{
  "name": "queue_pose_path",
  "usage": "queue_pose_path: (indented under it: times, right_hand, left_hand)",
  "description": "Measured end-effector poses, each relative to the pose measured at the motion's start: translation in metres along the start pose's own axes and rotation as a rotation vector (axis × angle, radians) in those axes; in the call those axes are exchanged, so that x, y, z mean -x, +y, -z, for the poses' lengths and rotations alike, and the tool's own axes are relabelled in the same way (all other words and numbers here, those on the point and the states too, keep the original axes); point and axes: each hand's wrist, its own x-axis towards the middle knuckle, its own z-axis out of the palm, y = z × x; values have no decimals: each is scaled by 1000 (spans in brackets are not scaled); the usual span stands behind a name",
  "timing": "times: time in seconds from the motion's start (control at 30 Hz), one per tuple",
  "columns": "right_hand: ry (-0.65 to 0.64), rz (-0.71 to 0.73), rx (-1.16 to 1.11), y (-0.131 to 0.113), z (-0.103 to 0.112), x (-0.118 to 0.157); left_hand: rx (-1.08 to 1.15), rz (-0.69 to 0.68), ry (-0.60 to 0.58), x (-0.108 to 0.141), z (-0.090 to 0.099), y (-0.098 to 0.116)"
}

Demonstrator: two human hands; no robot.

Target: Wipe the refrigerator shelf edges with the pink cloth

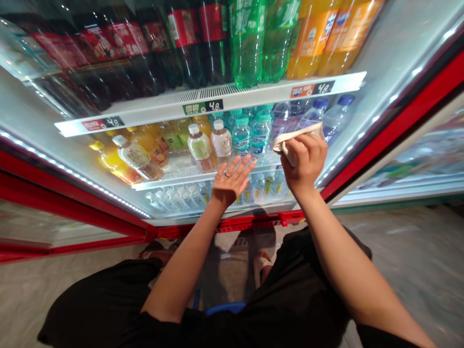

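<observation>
My right hand (306, 157) grips a folded pale cloth (300, 136) in front of the clear bottles with blue caps (314, 112) at the right of the middle shelf. My left hand (234, 180), a ring on one finger, has its fingers spread and holds nothing. It is at the front edge of the middle shelf (174, 178), just below a pink-labelled bottle (222, 140) and teal-capped bottles (242, 134). Whether its fingertips touch the shelf edge, I cannot tell. A green-labelled bottle (200, 149) stands to their left.
The upper shelf's edge (163, 110) carries price tags, with dark, green (248, 43) and orange bottles (311, 41) above. Small bottles (181, 195) line the bottom shelf. Red cooler frames (398, 111) flank the opening. A blue object (225, 307) is below me.
</observation>
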Motion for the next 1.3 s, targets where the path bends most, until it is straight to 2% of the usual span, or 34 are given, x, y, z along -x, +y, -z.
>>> queue_pose_path:
  times: [0.13,0.23,0.3,0.4,0.47,0.63,0.7,0.8,0.87,1.03,1.13,1.3]
  right_hand:
    - [-64,-104,48,4,4,-3]
    - [19,-106,62,9,7,-5]
    - [26,-89,41,11,8,-5]
    - [-85,-165,22,12,11,-5]
    - [-101,-204,16,16,12,-5]
    - [118,-97,-2,29,13,-5]
    - [95,-105,7,29,12,-3]
    - [-38,-192,33,27,13,-1]
    - [-69,-218,37,28,14,-1]
    - [53,-203,-1,40,14,-2]
    - [34,-243,29,42,13,-1]
    - [52,-179,-15,44,15,-2]
  left_hand:
    - [-4,6,-14,0,-1,-1]
    - [30,10,-39,1,0,-1]
    - [41,17,-50,1,1,-1]
    - [39,17,-50,2,2,0]
    - [32,13,-47,2,2,0]
    - [3,18,-55,0,3,0]
    - [7,13,-57,0,4,1]
    - [34,6,-46,0,5,1]
    - [52,4,-33,0,6,1]
    - [68,-6,-30,0,7,1]
    - [61,-11,-15,0,7,3]
    - [-14,-2,67,5,3,10]
